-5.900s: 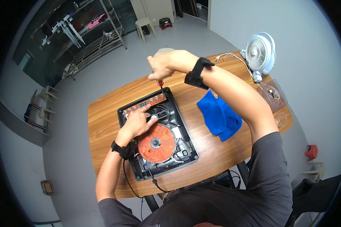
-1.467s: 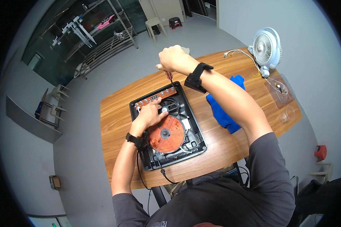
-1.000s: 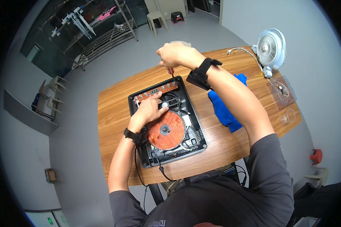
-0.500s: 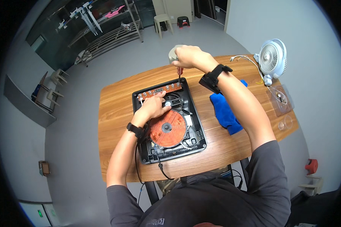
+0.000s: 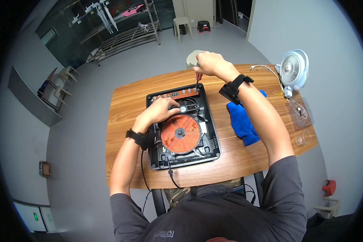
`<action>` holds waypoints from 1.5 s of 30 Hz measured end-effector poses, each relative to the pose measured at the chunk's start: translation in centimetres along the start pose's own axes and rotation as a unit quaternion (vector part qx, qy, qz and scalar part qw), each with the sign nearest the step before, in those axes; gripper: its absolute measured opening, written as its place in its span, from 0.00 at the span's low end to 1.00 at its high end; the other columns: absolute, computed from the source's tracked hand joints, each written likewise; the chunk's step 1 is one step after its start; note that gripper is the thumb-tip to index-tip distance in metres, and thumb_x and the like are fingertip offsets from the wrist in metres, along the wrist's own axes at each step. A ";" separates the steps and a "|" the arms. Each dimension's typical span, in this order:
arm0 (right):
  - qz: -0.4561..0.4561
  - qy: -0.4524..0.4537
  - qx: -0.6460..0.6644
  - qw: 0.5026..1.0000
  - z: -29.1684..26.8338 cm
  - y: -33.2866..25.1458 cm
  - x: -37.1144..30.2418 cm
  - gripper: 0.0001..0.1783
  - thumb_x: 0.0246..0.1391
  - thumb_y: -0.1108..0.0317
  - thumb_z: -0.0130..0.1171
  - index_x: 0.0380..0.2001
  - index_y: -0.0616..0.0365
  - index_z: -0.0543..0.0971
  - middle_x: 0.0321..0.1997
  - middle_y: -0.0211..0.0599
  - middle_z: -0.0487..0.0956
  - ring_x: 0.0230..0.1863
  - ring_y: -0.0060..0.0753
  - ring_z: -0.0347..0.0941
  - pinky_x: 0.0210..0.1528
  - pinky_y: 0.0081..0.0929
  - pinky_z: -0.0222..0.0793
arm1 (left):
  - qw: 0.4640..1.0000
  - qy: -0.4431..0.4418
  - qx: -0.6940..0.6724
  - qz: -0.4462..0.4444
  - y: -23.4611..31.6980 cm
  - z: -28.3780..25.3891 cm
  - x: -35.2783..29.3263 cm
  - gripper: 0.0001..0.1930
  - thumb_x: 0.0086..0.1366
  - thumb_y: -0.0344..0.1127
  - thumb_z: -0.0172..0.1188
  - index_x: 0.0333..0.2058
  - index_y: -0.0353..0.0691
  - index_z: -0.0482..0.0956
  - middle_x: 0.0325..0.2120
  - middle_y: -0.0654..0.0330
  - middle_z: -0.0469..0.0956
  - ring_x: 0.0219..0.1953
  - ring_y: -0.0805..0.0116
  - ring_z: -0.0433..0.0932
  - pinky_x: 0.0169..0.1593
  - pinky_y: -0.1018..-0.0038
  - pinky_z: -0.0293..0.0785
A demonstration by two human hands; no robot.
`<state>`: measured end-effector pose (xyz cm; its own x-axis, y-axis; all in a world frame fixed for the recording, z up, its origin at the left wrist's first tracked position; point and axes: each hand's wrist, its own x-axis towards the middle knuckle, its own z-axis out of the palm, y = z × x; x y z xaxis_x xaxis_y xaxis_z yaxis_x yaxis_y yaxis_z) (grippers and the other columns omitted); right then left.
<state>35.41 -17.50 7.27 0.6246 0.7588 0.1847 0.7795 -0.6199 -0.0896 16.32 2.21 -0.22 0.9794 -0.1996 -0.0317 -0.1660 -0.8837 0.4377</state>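
Note:
An opened induction cooker (image 5: 213,133) lies on the wooden table, its black casing showing a round copper coil (image 5: 189,141). Along its far edge runs an orange circuit board strip (image 5: 185,93) with several round buttons and a small display. My right hand (image 5: 212,64) is closed around the red handle of a screwdriver (image 5: 198,76). The shaft points down at the strip's right end; its exact contact is too small to tell. My left hand (image 5: 160,111) lies over the casing's left side, thumb and fingers apart, beside the cooling fan (image 5: 184,109) and just short of the strip.
A blue cloth (image 5: 243,124) lies right of the cooker. Farther right are a light blue desk fan (image 5: 293,70), a clear plastic tray (image 5: 299,115) with a cable, and a transparent cup (image 5: 304,138). A black power cord (image 5: 171,175) hangs over the near edge. A stool (image 5: 194,58) stands beyond the table.
My left hand has drawn back slightly left, its fingers coming off the circuit board strip. My right hand keeps the screwdriver at the strip's right end. The whole view has shifted a little.

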 end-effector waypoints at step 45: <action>-0.047 0.130 0.262 0.955 2.5 -8.2 -12.2 0.21 0.57 0.52 0.68 0.40 0.62 0.84 0.29 0.54 0.84 0.33 0.54 0.84 0.37 0.42 0.80 | 0.984 0.173 -0.023 -0.026 3.5 2.1 -10.0 0.17 0.64 0.35 0.64 0.51 0.38 0.79 0.30 0.47 0.85 0.33 0.48 0.85 0.39 0.58 0.80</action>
<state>21.50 -21.21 3.29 0.5709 0.6886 0.4471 0.7909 -0.3149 -0.5247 5.66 0.25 -0.23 0.9683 0.0094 0.2495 -0.1165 -0.8668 0.4848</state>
